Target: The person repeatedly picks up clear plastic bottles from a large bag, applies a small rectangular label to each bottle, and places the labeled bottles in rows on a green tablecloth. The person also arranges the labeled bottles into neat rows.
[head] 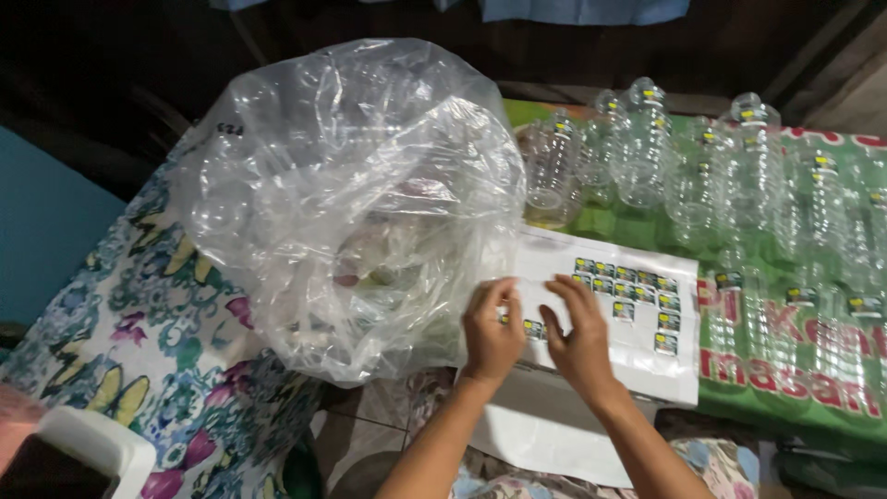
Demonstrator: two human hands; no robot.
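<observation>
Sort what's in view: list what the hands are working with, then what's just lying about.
In use:
- left hand and right hand, both on the white sticker sheet
- small stickers on that sheet
- clear plastic bottles, some already carrying a sticker

Lying about:
- big clear plastic bag
- floral cloth
- white container, lower left
</observation>
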